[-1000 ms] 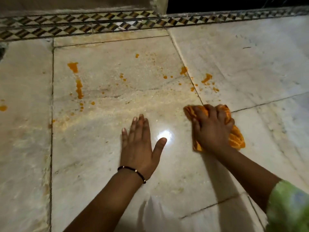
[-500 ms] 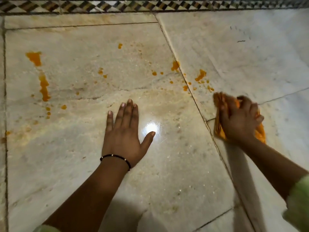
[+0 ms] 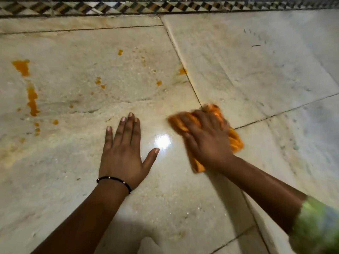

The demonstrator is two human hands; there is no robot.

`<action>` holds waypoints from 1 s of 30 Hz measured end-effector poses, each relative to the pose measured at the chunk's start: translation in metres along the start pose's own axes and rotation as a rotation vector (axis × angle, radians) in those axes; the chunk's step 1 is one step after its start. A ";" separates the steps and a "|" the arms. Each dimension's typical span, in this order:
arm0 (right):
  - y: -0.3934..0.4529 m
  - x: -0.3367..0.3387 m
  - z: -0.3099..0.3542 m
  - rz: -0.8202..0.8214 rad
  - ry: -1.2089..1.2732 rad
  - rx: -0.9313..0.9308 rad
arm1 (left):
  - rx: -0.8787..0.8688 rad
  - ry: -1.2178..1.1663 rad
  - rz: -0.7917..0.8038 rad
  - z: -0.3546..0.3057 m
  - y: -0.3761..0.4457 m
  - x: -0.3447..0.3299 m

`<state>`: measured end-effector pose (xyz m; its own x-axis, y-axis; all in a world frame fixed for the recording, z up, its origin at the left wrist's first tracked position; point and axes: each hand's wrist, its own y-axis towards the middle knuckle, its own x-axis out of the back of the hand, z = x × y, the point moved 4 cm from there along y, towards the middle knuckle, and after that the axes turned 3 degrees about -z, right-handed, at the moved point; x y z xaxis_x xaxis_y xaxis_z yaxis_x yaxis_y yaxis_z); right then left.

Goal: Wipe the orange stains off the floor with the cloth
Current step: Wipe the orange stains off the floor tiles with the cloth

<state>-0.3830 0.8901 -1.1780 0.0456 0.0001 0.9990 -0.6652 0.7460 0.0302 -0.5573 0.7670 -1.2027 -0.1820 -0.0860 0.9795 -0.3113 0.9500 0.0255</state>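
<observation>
Two hands | right hand (image 3: pixel 207 138) grips soft bunched orange cloth (image 3: pixel 235 142), held from above | left hand (image 3: pixel 122 153) flat, fingers spread, on marble floor (image 3: pixel 256 70) | orange stains (image 3: pixel 32 99) remain near floor's left edge.

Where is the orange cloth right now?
In the head view, the cloth is right of centre on the floor, bunched under the right hand, beside the flat left hand and straddling a tile seam.
</observation>
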 end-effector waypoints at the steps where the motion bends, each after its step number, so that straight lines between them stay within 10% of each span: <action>1: -0.012 0.003 -0.023 -0.005 -0.020 -0.053 | 0.004 -0.008 -0.009 0.001 -0.001 0.000; 8: 0.064 0.006 -0.089 -0.070 -0.020 -0.656 | 0.017 -0.007 0.013 0.000 -0.002 0.002; 16: 0.002 0.005 0.055 -0.067 0.181 -0.031 | 0.078 -0.176 -0.037 0.007 -0.012 0.006; 24: -0.032 0.092 -0.029 0.129 1.772 -0.352 | 0.081 -0.066 -0.041 0.008 -0.030 0.003; 30: -0.011 0.056 -0.119 -0.134 1.236 -0.768 | 0.069 -0.032 -0.050 0.008 -0.032 0.002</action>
<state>-0.2846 0.9607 -1.1267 0.9350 0.1677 0.3126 -0.0695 0.9507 -0.3024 -0.5553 0.7342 -1.2032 -0.1937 -0.1431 0.9706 -0.3839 0.9215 0.0593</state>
